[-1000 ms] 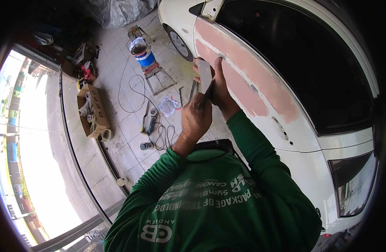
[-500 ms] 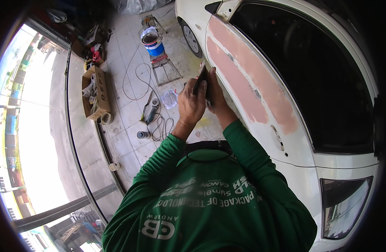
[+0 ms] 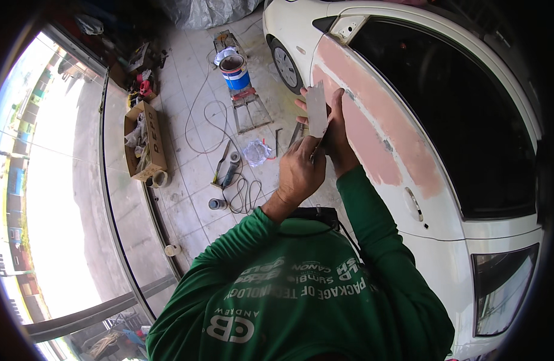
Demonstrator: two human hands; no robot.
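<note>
A thin grey rectangular spreader blade (image 3: 317, 111) is tilted upward in front of my chest, its flat face showing. My left hand (image 3: 302, 170) is closed on its lower end, knuckles up. My right hand (image 3: 338, 135) is behind the blade, with fingertips showing past its left edge and the thumb stretched up on the right. The blade overlaps the right palm, so their exact contact is hidden. To the right stands a white car door (image 3: 379, 207) with pinkish filler patches (image 3: 355, 132) beneath its dark window.
A blue and white can (image 3: 235, 75) stands on a narrow bench (image 3: 253, 111). A power tool (image 3: 231, 171), its cord, a crumpled clear plastic sheet (image 3: 257, 153) and a small can (image 3: 217, 204) lie on the tiles. A cardboard box (image 3: 155, 141) is by the left threshold.
The blade has turned from dark and nearly edge-on to show its grey face. My left hand has dropped lower beside the right, whose fingers have spread. The whole view has shifted slightly.
</note>
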